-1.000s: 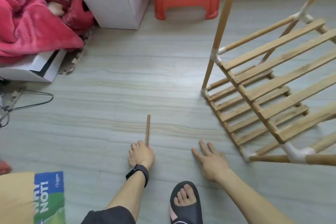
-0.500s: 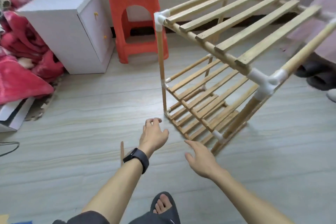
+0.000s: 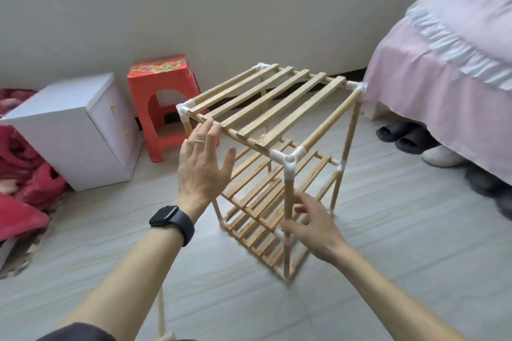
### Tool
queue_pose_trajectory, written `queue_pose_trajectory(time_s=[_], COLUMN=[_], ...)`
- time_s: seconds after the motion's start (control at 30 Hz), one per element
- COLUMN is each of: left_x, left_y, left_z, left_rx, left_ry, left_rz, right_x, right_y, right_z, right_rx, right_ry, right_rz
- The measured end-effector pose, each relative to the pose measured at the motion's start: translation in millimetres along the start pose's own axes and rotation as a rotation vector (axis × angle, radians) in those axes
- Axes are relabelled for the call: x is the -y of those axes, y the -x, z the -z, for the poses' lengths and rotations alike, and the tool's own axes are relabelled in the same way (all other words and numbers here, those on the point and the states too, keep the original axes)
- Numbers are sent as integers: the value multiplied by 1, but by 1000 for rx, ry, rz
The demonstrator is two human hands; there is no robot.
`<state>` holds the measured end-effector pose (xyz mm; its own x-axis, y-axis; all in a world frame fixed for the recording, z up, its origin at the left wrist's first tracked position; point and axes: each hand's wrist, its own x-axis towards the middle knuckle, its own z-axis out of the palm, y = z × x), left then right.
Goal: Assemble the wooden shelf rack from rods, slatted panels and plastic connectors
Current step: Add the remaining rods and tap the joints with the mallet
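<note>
Head view: the shelf rack stands upright on the floor, between a red stool and a bed, with a white cabinet further left. 3 slatted tiers are fitted, and white plastic connectors join the rods at the corners.

State of the hands: the 2 hands are apart. The left hand is flat with straight fingers, its fingertips touching the front edge of the top slatted panel. The right hand is at the near upright rod, below the corner connector, with fingers loosely spread. Whether they grip the rod cannot be told.

Step in hand, as judged: the frame appears complete, so this is likely a check of seating and squareness.

Next move calls for: steadying the top panel while pressing or flexing the upright lightly, and watching each connector for a rod that is not fully home.
</note>
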<state>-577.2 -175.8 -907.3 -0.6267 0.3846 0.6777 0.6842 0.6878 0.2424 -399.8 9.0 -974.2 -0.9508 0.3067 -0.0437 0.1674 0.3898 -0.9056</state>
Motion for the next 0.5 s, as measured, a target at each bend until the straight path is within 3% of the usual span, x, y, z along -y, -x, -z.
queue_pose_trajectory(time_s=[0.1, 0.27, 0.4, 0.5], left_x=[-7, -5, -5, -12], left_y=[-4, 7, 12, 9], left_z=[3, -2, -13, -32], left_rx=[17, 19, 9, 175], left_ry=[75, 6, 37, 183], left_rz=[34, -4, 357, 596], right_x=[13, -6, -49, -73], right_y=[-1, -5, -8, -5], right_z=[-1, 41, 98, 125], right_rx=[0, -217, -439, -513], right_ry=[148, 283, 265, 233], right_rz=[61, 140, -30, -61])
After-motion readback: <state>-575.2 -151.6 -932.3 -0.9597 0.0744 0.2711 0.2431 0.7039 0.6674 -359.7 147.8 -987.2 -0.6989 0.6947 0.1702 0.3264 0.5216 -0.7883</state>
